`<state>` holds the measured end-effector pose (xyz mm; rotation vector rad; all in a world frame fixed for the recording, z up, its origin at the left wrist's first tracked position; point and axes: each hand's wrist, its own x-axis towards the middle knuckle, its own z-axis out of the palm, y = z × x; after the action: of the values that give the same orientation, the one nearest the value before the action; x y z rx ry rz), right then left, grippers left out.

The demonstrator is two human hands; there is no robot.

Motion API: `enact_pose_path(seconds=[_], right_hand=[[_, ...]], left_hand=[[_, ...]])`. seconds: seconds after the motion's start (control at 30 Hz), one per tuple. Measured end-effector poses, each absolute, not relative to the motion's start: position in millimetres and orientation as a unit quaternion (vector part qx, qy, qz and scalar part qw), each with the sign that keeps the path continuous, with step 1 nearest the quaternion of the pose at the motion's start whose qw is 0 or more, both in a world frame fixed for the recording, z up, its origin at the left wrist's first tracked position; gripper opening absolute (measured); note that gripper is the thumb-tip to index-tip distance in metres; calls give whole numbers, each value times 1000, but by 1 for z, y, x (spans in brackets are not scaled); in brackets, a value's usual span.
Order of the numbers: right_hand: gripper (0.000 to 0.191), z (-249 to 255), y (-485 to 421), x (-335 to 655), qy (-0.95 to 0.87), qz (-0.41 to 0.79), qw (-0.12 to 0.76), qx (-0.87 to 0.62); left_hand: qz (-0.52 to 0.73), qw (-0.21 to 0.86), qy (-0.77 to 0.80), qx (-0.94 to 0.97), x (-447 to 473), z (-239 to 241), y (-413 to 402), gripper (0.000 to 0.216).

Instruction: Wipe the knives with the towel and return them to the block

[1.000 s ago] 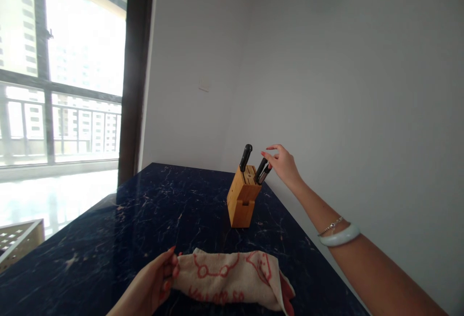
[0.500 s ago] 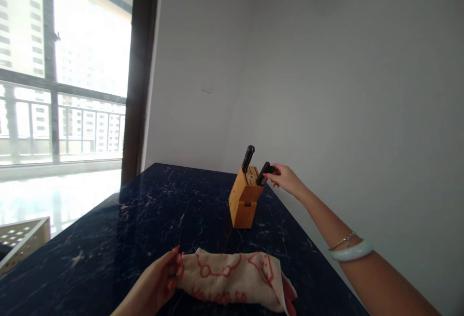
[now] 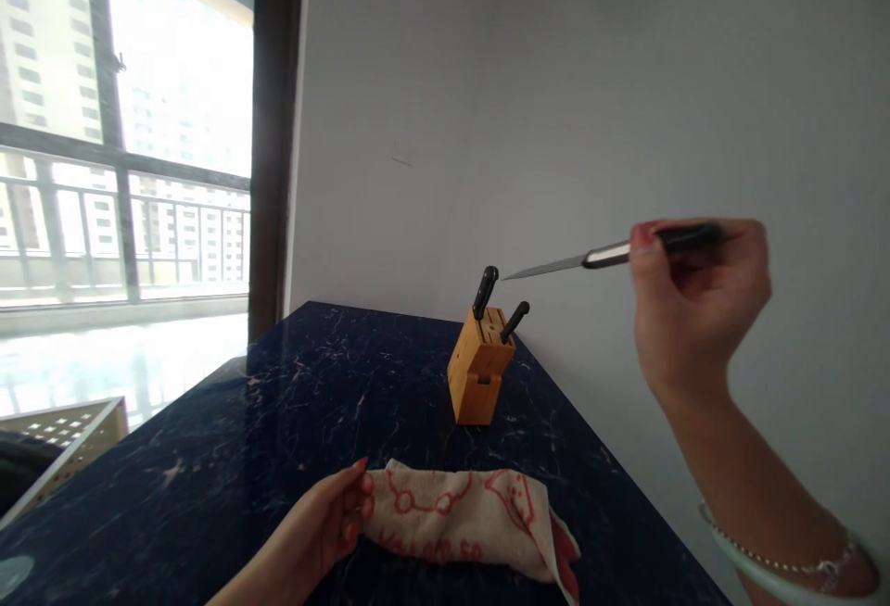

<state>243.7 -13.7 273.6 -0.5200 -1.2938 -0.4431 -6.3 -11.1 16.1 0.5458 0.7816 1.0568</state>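
Observation:
My right hand (image 3: 699,296) is raised at the right, its fingers wrapped round the black handle of a knife (image 3: 553,267). The blade points left, with its tip just above and right of the wooden knife block (image 3: 477,388). Two black-handled knives remain upright in the block's slots: one at the left (image 3: 485,293) and one at the right (image 3: 515,321). Low in the view, my left hand (image 3: 324,527) has its fingers curled at the left end of a folded beige towel (image 3: 459,518) with red drawings and lettering. The towel lies on the table.
A dark blue marbled table (image 3: 334,384) stretches from me toward the grey wall (image 3: 626,124). At the lower left stands a pale perforated bin (image 3: 104,430) with something dark in it. A large window (image 3: 181,124) is beyond on the left.
My right hand has drawn a knife out of the block and moved up and right, toward me. The left hand stays at the towel. The view has shifted slightly.

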Motion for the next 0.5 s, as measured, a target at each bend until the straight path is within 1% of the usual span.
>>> enact_pose_path(seconds=[0.03,0.07,0.13,0.2,0.3,0.4,0.43,0.5], right_hand=[[14,256,-18,235,-599,-156,742,-257],[13,234,-20,226,-620,-82,720,-301],[13,186,-21,207,-656,15,661,-363],[8,138,-19,189,-691,77,600,-396],[5,80,-17,165,-712,159,560,-394],[2,45,-17,150,-737,179,520,-393],[4,38,-18,148,-749,171,508,-388],[12,29,-21,145,-784,134,478,-373]], left_hand=[[478,759,350,270,-5,16,-12,18],[470,760,342,290,-3,16,-13,21],[451,762,332,325,0,15,-13,29],[432,768,324,343,3,15,-13,40],[425,777,313,343,8,16,-13,53],[437,783,290,333,13,22,-16,58],[446,783,280,331,14,24,-18,55],[468,780,264,321,14,27,-22,43]])
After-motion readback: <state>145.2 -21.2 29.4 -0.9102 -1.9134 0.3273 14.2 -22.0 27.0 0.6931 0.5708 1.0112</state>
